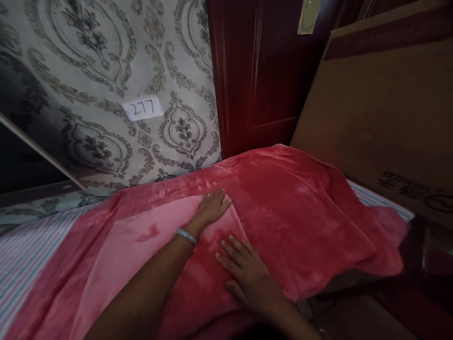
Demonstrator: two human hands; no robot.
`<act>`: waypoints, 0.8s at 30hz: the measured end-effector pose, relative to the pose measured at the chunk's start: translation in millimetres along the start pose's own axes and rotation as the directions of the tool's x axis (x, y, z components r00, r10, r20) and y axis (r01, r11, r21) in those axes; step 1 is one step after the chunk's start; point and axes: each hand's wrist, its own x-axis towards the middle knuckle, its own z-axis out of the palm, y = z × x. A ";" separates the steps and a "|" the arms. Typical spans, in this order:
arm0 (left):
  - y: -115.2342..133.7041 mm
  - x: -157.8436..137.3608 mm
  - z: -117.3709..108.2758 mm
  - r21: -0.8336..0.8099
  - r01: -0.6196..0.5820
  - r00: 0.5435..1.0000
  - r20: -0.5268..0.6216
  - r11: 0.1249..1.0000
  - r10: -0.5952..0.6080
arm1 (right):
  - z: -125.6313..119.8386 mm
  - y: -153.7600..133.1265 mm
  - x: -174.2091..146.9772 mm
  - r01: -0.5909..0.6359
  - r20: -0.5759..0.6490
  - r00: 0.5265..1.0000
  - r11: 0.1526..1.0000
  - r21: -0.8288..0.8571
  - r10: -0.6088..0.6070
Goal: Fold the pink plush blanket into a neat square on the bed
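Observation:
A red and pink plush blanket (290,212) lies spread over a striped sheet (38,250), with a paler pink layer folded over on its left part. My left hand (213,206), with a pale bangle on the wrist, rests flat near the upper corner of that folded layer, fingers extended. Lower and to the right, my right hand (249,271) lies palm down on the blanket by the edge of the fold, its fingers spread. Neither hand grips the cloth.
Patterned wallpaper (184,127) with a paper label (144,108) reading 277 stands behind. A dark red door (269,66) adjoins it. A large cardboard box (382,104) leans at the right. A dark panel (24,156) is at the left.

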 end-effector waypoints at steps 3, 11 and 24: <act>2.8 -1.3 -0.7 -0.003 0.011 1.000 0.012 1.000 -0.011 | 1.2 0.0 1.3 0.005 -0.024 1.000 1.000 -0.022 -0.005; 1.3 -21.2 -29.8 -0.004 -0.019 1.000 0.001 1.000 0.019 | -15.4 -1.2 4.2 0.023 0.020 1.000 0.996 -0.086 -0.022; -114.6 -105.1 -35.9 -0.024 0.021 0.999 0.035 0.999 -0.020 | -6.2 -77.4 72.2 0.232 0.347 0.900 0.964 0.128 -0.262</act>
